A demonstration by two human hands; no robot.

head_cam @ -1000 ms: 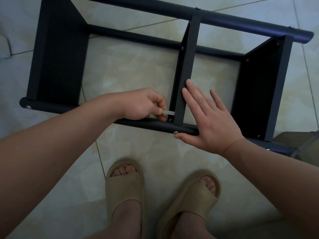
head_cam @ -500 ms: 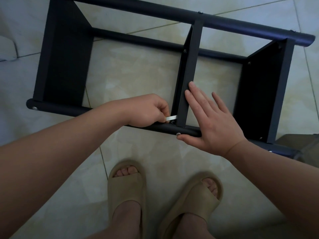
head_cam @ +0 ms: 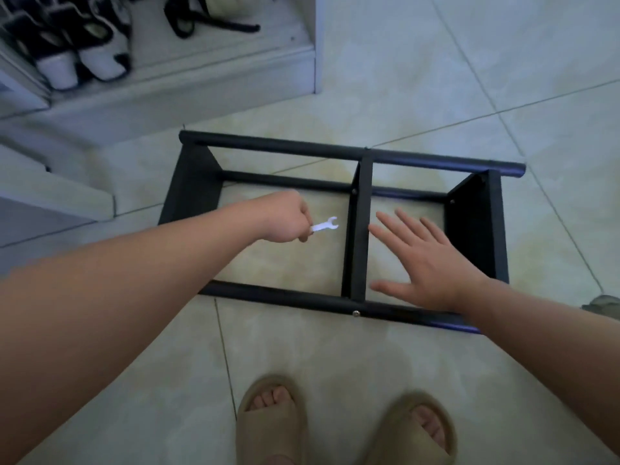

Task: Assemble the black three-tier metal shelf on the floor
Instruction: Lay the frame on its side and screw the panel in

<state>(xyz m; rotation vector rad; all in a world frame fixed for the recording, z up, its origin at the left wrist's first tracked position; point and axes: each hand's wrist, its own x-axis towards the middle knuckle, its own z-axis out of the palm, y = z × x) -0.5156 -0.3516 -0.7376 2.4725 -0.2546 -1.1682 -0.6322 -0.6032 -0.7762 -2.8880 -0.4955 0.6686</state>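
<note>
Hands lifted off the shelf — left hand pinching a wrench, right hand spread — above pale tiles.

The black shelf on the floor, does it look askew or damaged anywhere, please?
Nothing stands out: the shelf lies on its side, its panels square between the tubes. The left hand holds a wrench clear of it.

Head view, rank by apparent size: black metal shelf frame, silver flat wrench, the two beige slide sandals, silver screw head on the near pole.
1. black metal shelf frame
2. beige slide sandals, left and right: alike, both cropped and nearest the camera, so tied
3. silver flat wrench
4. silver screw head, smallest
</note>
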